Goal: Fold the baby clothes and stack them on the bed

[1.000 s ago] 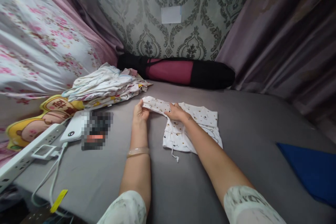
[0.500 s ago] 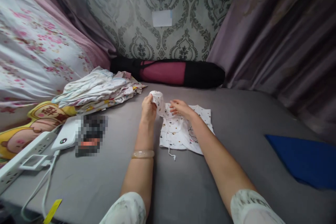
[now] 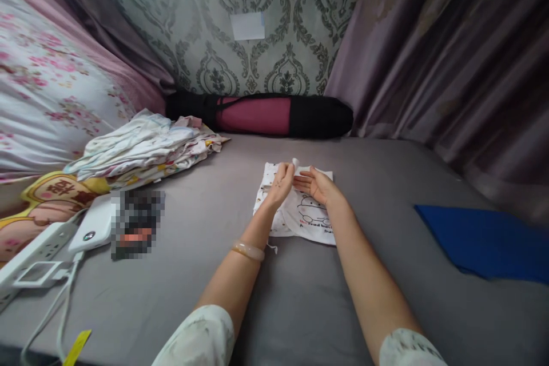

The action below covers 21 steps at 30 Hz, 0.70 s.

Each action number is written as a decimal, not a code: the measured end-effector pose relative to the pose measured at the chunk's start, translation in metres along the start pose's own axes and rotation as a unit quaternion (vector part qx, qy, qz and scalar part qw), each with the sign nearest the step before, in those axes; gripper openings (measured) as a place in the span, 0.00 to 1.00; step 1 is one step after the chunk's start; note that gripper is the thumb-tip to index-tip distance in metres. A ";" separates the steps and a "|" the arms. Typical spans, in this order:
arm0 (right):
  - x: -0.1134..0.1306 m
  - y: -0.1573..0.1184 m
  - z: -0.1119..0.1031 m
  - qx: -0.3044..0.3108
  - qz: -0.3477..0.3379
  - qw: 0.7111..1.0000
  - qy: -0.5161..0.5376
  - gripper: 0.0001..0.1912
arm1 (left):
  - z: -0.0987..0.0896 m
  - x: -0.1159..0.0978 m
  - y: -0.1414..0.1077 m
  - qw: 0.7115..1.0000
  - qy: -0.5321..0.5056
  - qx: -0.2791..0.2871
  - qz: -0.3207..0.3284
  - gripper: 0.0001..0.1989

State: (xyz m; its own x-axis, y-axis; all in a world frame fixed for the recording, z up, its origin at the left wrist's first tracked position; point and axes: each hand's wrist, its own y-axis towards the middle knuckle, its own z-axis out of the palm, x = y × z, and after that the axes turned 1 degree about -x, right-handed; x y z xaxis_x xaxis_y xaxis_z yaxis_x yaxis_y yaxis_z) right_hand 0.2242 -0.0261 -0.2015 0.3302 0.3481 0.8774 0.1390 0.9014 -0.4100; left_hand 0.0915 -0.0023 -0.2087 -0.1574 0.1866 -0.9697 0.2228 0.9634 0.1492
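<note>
A small white printed garment (image 3: 285, 217) lies on the grey bed sheet (image 3: 193, 274), with a cartoon drawing and lettering on its right part and a drawstring at its near edge. My left hand (image 3: 281, 182), with a bangle on the wrist, is closed on a gathered part of the white cloth, whose tip stands up above the fingers. My right hand (image 3: 315, 184) is just to the right, fingers spread over the garment, palm turned toward the left hand.
Crumpled light cloths (image 3: 146, 146), a yellow cartoon pillow (image 3: 64, 189), a white power bank (image 3: 94, 226) and a power strip (image 3: 43, 246) lie at left. A black and maroon bag (image 3: 257, 116) runs along the wall. Blue cloth (image 3: 484, 243) is at right.
My left hand has moved right with the held cloth, folding it over the garment. My right hand has turned and spread its fingers. The view has shifted slightly to the right.
</note>
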 end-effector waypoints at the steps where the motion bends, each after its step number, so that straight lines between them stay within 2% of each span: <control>1: 0.001 0.000 0.002 0.003 -0.001 1.000 0.005 0.23 | 0.002 0.000 -0.001 1.000 -0.006 0.019 0.010 0.20; 3: 0.004 -0.001 0.006 0.010 -0.004 1.000 0.014 0.25 | 0.000 0.000 0.000 0.999 -0.006 0.027 0.027 0.23; 4: 0.004 -0.002 0.007 0.007 -0.006 1.000 0.019 0.24 | -0.004 0.002 0.002 0.999 0.006 0.010 0.032 0.22; 6: 0.003 -0.001 0.008 -0.020 -0.010 1.000 0.022 0.18 | -0.014 0.008 0.008 0.997 0.053 -0.037 0.036 0.18; 8: -0.001 0.002 0.005 -0.052 -0.023 0.998 0.004 0.10 | -0.025 0.019 0.014 0.991 0.118 -0.057 0.035 0.14; 12: -0.012 0.013 -0.004 -0.108 -0.082 0.981 -0.137 0.25 | -0.039 0.041 0.017 0.965 0.260 -0.009 0.037 0.23; 14: -0.015 0.017 -0.009 -0.141 -0.128 0.952 -0.242 0.29 | -0.041 0.048 0.015 0.946 0.321 0.015 0.035 0.27; 16: -0.015 0.018 -0.011 -0.168 -0.165 0.908 -0.346 0.30 | -0.041 0.052 0.013 0.932 0.360 0.034 0.025 0.28; 19: -0.016 0.014 -0.012 -0.193 -0.184 0.847 -0.459 0.30 | -0.041 0.054 0.010 0.921 0.386 0.051 0.021 0.26; 21: -0.020 0.012 -0.010 -0.199 -0.189 0.821 -0.501 0.30 | -0.042 0.053 0.008 0.918 0.393 0.053 0.022 0.24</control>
State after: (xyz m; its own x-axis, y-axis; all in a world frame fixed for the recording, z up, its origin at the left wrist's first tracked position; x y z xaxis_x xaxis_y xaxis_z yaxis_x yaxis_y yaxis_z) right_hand 0.2288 -0.0252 -0.2262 -0.7124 0.2790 0.6439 0.4146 0.9077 0.0654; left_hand 0.0447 0.0237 -0.2507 -0.7818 0.3469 -0.5181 0.3314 0.9350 0.1260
